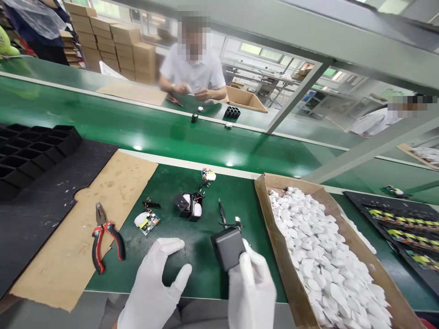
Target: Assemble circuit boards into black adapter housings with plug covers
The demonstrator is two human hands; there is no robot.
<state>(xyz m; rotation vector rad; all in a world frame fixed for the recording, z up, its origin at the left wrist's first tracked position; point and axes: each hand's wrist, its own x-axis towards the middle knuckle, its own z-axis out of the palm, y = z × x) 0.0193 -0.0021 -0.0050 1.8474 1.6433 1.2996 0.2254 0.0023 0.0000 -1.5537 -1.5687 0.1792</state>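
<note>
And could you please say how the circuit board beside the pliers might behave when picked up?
The circuit board looks small, so probably light; its exposed components may be fragile. Lying flat, it seems unlikely to roll.

Held case [229,250]: smooth, matt, plastic by look; gloves [147,283]: matt cloth; long belt [181,147]: smooth, glossy; pliers [101,223]: bare metal jaws, plastic-looking grips; box [274,233]: matt cardboard; brown sheet [75,237]: paper-like, matt, stained

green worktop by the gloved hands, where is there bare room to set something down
Bare worktop shows between the left hand and the black case in the right hand, and between the slender black tool and the cardboard tray. It's crowded around the open black cases, with circuit boards nearby.
</note>
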